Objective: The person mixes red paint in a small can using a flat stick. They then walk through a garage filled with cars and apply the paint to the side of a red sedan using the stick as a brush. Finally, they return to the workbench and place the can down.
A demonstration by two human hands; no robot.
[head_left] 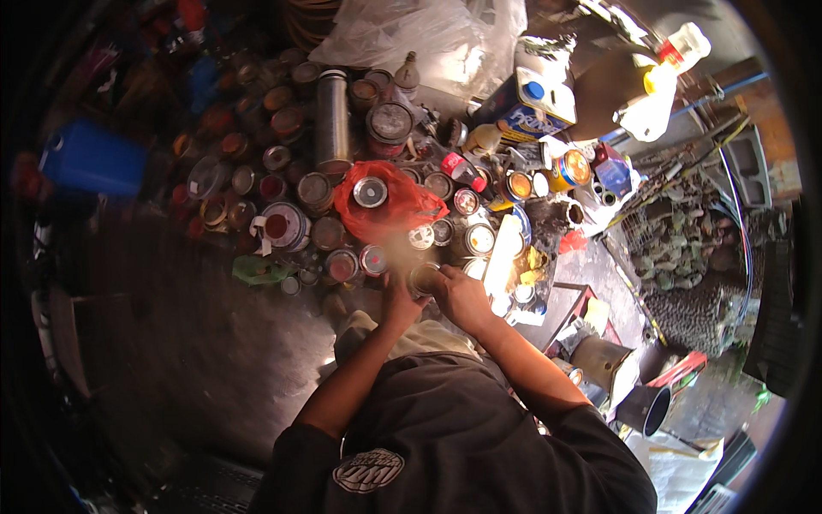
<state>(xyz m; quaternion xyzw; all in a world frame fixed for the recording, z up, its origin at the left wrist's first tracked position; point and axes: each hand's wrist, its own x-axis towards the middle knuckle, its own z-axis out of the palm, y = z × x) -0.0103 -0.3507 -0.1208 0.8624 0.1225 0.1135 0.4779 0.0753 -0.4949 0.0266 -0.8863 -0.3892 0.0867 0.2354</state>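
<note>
Between my two hands is a small round can (424, 278), close in front of my body. My left hand (399, 301) closes on its left side, and my right hand (462, 298) curls around its right side. What is inside the can is too blurred to make out. Just beyond it stands a paint can with a red-stained lid (372, 259). Farther off, a silver-topped can (370, 193) sits on a crumpled red plastic bag (351, 221).
Many paint cans crowd the work area, with a tall metal cylinder (332, 120) among them. A blue-and-white jug (535, 107) stands at the far right. Clear plastic sheeting (419, 38) lies at the back. To the left is a blue bucket (92, 158); a black bucket (644, 409) rests at lower right.
</note>
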